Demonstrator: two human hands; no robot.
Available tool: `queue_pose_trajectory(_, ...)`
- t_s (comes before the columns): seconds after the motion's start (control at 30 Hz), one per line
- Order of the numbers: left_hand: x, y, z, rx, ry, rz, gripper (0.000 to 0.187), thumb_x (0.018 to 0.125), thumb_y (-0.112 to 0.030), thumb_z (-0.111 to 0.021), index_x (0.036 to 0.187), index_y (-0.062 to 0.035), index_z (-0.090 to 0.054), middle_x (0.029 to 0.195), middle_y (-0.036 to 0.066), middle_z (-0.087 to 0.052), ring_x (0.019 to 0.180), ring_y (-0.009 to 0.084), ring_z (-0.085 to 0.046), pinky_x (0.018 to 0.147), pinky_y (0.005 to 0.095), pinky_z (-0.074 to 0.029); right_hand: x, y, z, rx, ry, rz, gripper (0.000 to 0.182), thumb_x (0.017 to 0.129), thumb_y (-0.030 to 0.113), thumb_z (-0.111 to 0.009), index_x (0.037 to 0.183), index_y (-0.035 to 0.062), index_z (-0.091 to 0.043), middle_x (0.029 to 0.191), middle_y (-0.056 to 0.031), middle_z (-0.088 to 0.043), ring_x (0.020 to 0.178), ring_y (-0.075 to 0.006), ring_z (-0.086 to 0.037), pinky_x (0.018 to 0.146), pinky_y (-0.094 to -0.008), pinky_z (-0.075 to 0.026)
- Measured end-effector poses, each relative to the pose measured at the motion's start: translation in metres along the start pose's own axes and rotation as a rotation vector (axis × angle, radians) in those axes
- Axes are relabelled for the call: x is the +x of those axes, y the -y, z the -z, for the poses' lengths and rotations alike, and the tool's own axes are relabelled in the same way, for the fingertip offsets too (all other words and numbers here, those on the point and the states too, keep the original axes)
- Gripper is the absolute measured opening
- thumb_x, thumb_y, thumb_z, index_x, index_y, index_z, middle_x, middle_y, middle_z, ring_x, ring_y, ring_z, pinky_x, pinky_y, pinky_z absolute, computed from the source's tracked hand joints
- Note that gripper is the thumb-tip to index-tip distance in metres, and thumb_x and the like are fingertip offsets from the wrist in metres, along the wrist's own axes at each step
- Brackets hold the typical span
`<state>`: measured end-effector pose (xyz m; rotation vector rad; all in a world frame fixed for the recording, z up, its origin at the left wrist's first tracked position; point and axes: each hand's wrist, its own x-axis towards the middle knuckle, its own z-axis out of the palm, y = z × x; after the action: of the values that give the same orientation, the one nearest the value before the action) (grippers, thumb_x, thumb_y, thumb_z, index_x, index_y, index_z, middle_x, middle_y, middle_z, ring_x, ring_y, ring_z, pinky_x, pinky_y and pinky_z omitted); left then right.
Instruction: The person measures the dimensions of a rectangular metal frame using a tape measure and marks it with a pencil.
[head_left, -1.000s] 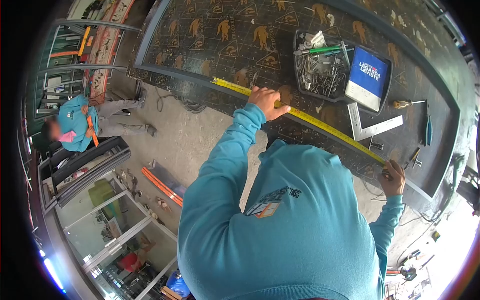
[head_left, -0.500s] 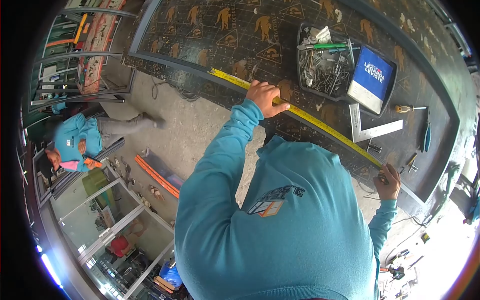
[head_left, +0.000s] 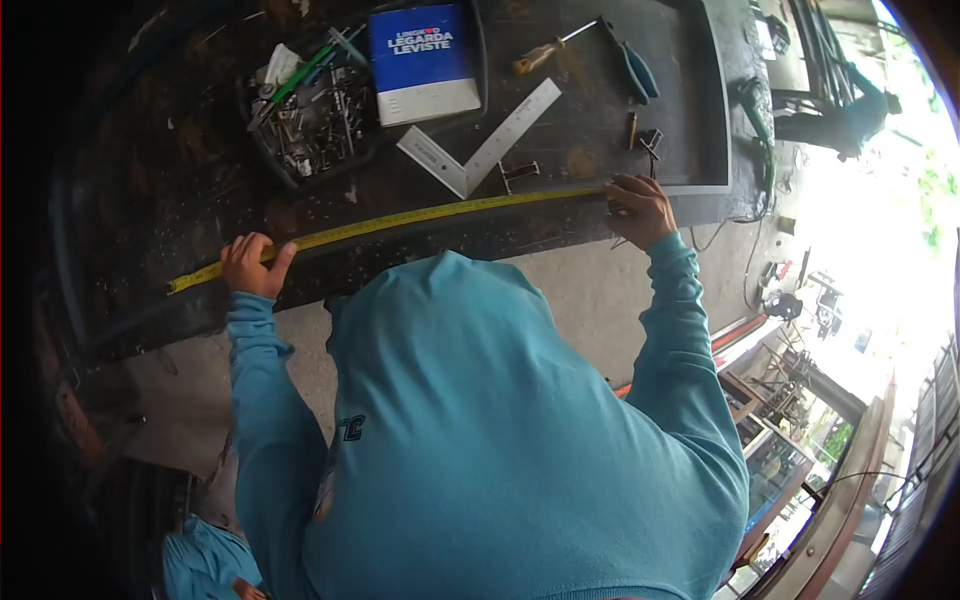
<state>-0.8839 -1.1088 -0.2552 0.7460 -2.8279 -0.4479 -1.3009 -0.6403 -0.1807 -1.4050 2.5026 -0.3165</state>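
A yellow tape measure [head_left: 420,212] is pulled out along the near edge of the dark workbench. My left hand [head_left: 257,265] is closed on the blade near its hooked end, thumb pointing right. At the blade's other end, my right hand [head_left: 643,212] is closed around the tape's case, which the fingers mostly hide. A metal try square [head_left: 465,172] lies just beyond the blade. Beside it is a small dark metal bracket [head_left: 518,176], and a similar piece [head_left: 650,143] sits just above my right hand.
A tray [head_left: 372,160] holds screws, a green-handled tool and a blue-and-white booklet [head_left: 425,65]. Farther back lie a screwdriver [head_left: 540,58] and blue-handled pliers [head_left: 637,75]. The grey frame [head_left: 728,120] borders the bench at right. Another person's teal sleeve [head_left: 205,555] shows lower left.
The view has swung to the right, so the bench and tools appear farther left. Both hands still hold the tape measure, and the blade still lies along the bench edge.
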Motion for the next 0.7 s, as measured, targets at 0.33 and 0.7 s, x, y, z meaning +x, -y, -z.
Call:
queue_pose_trajectory(0.33,-0.001,0.001,0.000,0.017,0.017,0.014,0.047,0.083,-0.054,-0.067,0.075,-0.0081,-0.060,0.072,0.008,-0.060,0.073,0.0290,-0.057,0.073,0.0416,-0.040,-0.007,0.006,-0.014,-0.035,-0.218,0.002,0.041,0.062,0.010,-0.079,0.103,0.0112,-0.075,0.112,-0.0121,-0.069,0.105,-0.0344,-0.063,0.091,-0.0439,-0.053)
queue_pose_trajectory(0.7,-0.001,0.002,-0.001,0.019,0.060,0.034,0.045,0.084,-0.052,-0.067,0.075,-0.0088,-0.059,0.072,0.007,-0.058,0.075,0.0281,-0.057,0.076,0.0414,-0.040,-0.027,0.015,-0.049,-0.062,-0.433,-0.077,0.032,0.069,0.016,-0.082,0.101,0.0196,-0.076,0.115,-0.0047,-0.068,0.114,-0.0309,-0.058,0.093,-0.0466,-0.046)
